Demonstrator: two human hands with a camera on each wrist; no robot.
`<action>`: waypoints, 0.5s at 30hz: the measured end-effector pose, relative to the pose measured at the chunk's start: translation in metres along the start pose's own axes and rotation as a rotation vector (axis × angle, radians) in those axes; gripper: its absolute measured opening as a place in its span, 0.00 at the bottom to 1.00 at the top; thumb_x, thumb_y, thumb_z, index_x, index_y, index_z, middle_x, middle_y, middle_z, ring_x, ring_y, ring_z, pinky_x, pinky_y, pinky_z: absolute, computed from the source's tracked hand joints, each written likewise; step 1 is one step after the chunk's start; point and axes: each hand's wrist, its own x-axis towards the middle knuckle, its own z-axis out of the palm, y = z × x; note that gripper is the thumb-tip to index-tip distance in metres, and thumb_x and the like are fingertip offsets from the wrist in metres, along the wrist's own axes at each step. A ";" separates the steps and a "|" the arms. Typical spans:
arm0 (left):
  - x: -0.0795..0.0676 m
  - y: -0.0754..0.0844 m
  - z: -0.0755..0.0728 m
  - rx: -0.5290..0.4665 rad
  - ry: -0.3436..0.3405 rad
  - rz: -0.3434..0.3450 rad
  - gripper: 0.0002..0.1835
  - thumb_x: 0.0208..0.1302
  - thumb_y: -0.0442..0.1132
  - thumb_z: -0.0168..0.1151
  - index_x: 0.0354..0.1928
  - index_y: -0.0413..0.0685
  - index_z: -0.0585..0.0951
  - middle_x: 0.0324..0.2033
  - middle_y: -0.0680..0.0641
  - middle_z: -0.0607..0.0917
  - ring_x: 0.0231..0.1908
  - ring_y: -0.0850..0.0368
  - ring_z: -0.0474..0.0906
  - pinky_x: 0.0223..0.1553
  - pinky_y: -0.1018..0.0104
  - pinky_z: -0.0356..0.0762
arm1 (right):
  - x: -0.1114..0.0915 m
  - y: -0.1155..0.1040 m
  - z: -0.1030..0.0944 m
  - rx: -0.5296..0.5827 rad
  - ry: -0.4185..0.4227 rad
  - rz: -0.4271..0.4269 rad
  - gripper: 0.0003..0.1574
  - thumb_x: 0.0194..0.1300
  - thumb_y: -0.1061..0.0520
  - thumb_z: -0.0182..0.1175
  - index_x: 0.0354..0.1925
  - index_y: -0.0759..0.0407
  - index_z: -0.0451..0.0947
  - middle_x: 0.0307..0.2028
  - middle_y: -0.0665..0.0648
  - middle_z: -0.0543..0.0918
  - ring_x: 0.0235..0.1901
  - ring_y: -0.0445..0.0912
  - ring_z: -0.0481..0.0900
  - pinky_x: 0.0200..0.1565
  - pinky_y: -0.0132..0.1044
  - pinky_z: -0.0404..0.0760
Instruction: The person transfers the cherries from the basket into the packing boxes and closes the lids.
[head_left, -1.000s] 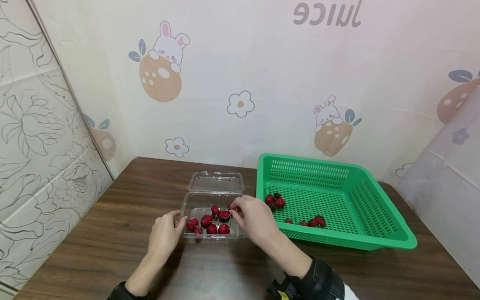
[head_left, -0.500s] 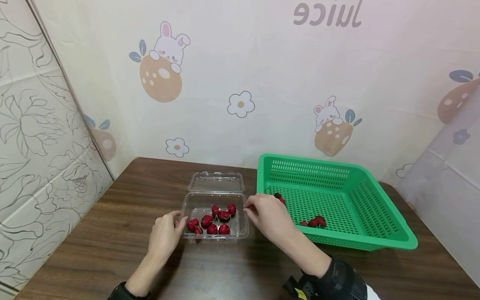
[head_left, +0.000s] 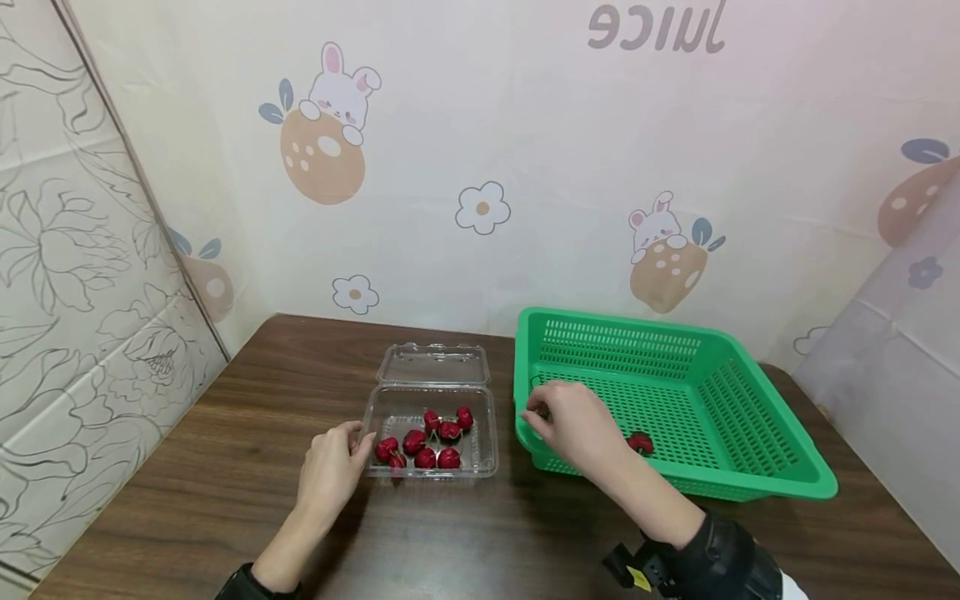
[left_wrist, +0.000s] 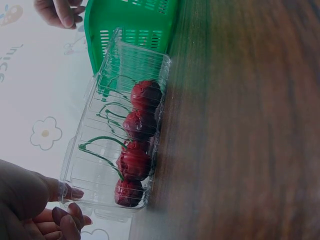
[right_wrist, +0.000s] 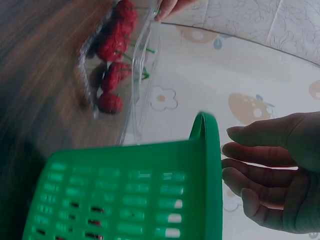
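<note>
My left hand (head_left: 332, 468) pinches the left wall of a clear plastic clamshell box (head_left: 480, 458); in the left wrist view the thumb and fingers (left_wrist: 75, 220) lie on either side of its rim. Several red cherries (head_left: 414, 442) with green stems rest inside the box, whose lid (head_left: 432, 364) is folded back. My right hand (head_left: 573, 423) is over the left edge of a green plastic basket (head_left: 780, 433), fingers loosely bent and apart from the thumb, holding nothing. A dark red cherry (head_left: 640, 442) shows in the basket beside the wrist; others there are hidden behind the hand.
Box and basket stand side by side on a dark wooden table (head_left: 225, 467), the basket to the right. A printed wall covering (head_left: 555, 250) rises behind the table, and a white flowered panel (head_left: 90, 317) stands at the left.
The right hand has let go of a cherry in the box's right side and moved right, past the box wall, to above the basket. The left hand keeps its grip on the box.
</note>
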 end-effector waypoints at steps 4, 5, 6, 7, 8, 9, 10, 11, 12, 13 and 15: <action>0.000 0.000 0.000 0.001 0.008 0.010 0.15 0.58 0.37 0.58 0.41 0.29 0.78 0.11 0.54 0.66 0.12 0.63 0.58 0.12 0.68 0.57 | 0.000 0.008 -0.003 0.020 -0.021 0.016 0.02 0.50 0.60 0.65 0.25 0.57 0.80 0.23 0.48 0.78 0.22 0.37 0.74 0.25 0.30 0.72; 0.000 0.000 0.000 0.001 0.008 0.010 0.16 0.58 0.37 0.58 0.41 0.29 0.78 0.11 0.54 0.66 0.12 0.63 0.58 0.12 0.68 0.56 | 0.000 0.010 -0.004 0.028 -0.025 0.017 0.02 0.50 0.61 0.65 0.25 0.57 0.80 0.24 0.48 0.78 0.23 0.37 0.74 0.25 0.30 0.72; 0.000 0.000 0.000 0.000 0.007 0.011 0.16 0.58 0.37 0.58 0.41 0.29 0.78 0.11 0.54 0.66 0.11 0.63 0.58 0.12 0.68 0.56 | 0.000 0.011 -0.004 0.031 -0.030 0.018 0.02 0.50 0.61 0.65 0.26 0.57 0.80 0.23 0.48 0.78 0.22 0.37 0.74 0.25 0.30 0.72; 0.000 0.001 0.000 0.000 0.007 0.011 0.16 0.58 0.37 0.58 0.41 0.29 0.78 0.11 0.54 0.66 0.11 0.63 0.58 0.12 0.68 0.56 | 0.000 0.013 -0.005 0.032 -0.038 0.019 0.02 0.50 0.61 0.65 0.25 0.57 0.79 0.23 0.48 0.78 0.22 0.38 0.73 0.25 0.31 0.72; 0.000 0.000 0.000 0.000 0.007 0.011 0.16 0.58 0.37 0.58 0.42 0.29 0.78 0.11 0.54 0.66 0.11 0.63 0.58 0.12 0.68 0.56 | 0.000 0.015 -0.006 0.030 -0.046 0.023 0.02 0.50 0.61 0.65 0.25 0.58 0.79 0.22 0.48 0.77 0.21 0.38 0.73 0.24 0.31 0.71; 0.000 0.000 0.000 0.000 0.006 0.007 0.16 0.58 0.38 0.57 0.42 0.29 0.78 0.11 0.54 0.66 0.11 0.63 0.58 0.12 0.68 0.56 | 0.000 0.016 -0.007 0.026 -0.055 0.026 0.03 0.50 0.61 0.65 0.25 0.58 0.79 0.22 0.49 0.77 0.21 0.38 0.72 0.23 0.31 0.71; 0.000 0.000 0.000 0.002 0.006 0.007 0.16 0.58 0.37 0.57 0.42 0.29 0.78 0.11 0.54 0.67 0.11 0.63 0.58 0.12 0.68 0.57 | 0.000 0.018 -0.008 0.017 -0.066 0.031 0.04 0.50 0.60 0.65 0.26 0.58 0.79 0.22 0.49 0.77 0.21 0.38 0.71 0.23 0.31 0.70; 0.000 0.000 0.000 0.002 0.006 0.005 0.16 0.58 0.38 0.57 0.42 0.30 0.78 0.11 0.54 0.67 0.12 0.63 0.58 0.12 0.68 0.57 | 0.001 0.020 -0.008 0.005 -0.079 0.038 0.05 0.50 0.59 0.65 0.26 0.59 0.79 0.22 0.50 0.77 0.21 0.39 0.71 0.23 0.31 0.70; 0.000 0.000 0.000 0.002 0.006 0.008 0.16 0.58 0.38 0.57 0.42 0.29 0.78 0.11 0.54 0.67 0.12 0.63 0.58 0.12 0.68 0.57 | 0.001 0.022 -0.009 -0.008 -0.092 0.048 0.06 0.50 0.59 0.66 0.27 0.59 0.78 0.22 0.50 0.77 0.21 0.39 0.71 0.22 0.32 0.70; 0.000 0.000 0.000 0.002 0.007 0.011 0.16 0.58 0.37 0.58 0.42 0.29 0.78 0.11 0.54 0.67 0.12 0.62 0.58 0.12 0.68 0.57 | 0.001 0.023 -0.009 -0.018 -0.106 0.061 0.08 0.50 0.58 0.66 0.29 0.60 0.79 0.23 0.51 0.77 0.22 0.40 0.72 0.23 0.32 0.70; 0.000 0.001 0.000 0.003 0.008 0.010 0.16 0.58 0.38 0.58 0.41 0.29 0.78 0.11 0.54 0.67 0.12 0.62 0.59 0.13 0.68 0.57 | 0.001 0.027 -0.010 -0.031 -0.135 0.082 0.11 0.50 0.57 0.66 0.32 0.61 0.79 0.26 0.53 0.79 0.24 0.43 0.75 0.25 0.34 0.72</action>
